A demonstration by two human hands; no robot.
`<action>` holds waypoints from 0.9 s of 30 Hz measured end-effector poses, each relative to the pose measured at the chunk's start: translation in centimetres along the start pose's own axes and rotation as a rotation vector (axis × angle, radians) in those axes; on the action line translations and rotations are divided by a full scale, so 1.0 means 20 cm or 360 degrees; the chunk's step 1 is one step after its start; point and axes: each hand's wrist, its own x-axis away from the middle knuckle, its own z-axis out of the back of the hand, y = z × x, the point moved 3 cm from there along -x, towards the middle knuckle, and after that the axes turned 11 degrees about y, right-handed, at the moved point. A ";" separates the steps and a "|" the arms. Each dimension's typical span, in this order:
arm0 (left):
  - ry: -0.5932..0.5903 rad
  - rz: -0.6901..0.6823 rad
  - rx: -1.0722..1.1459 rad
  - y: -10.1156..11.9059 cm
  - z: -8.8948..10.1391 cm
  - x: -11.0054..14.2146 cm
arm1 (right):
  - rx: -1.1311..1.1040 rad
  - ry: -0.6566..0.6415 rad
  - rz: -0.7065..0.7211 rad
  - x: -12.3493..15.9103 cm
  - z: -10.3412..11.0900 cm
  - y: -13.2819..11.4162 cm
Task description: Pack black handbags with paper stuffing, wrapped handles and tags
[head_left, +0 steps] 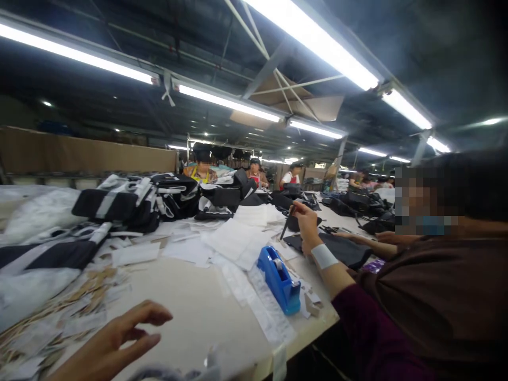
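My right hand (306, 225), at the end of a purple sleeve with a pale band round the wrist, reaches over the table. Its fingers pinch a slim dark strip (286, 223) that hangs downward; its exact kind I cannot make out. Below that hand stands a blue tape dispenser (282, 283), apart from it. My left hand (127, 333) is low at the left, fingers curved and thumb apart, with nothing between them. It hovers over the pale tabletop (174, 296). White sheets (238, 241) lie between the hands, farther back.
Black and white fabric pieces (119, 203) are heaped at the left and back. Paper scraps (91, 291) litter the left side. A co-worker in brown (444, 286) sits close at my right, hands near a dark fabric piece (345, 251). Other people work farther back.
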 end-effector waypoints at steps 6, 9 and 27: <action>-0.0008 -0.0013 0.0076 0.14 0.04 0.08 | -0.0353 -0.0405 -0.0221 0.42 -0.03 -0.42; -0.0029 -0.0046 0.0097 0.14 0.03 0.14 | -0.0443 -0.0850 -0.0510 0.77 -0.06 -0.52; -0.0445 0.0450 0.0478 0.03 0.00 0.27 | -0.0922 -0.2129 -0.1745 1.70 0.24 -0.79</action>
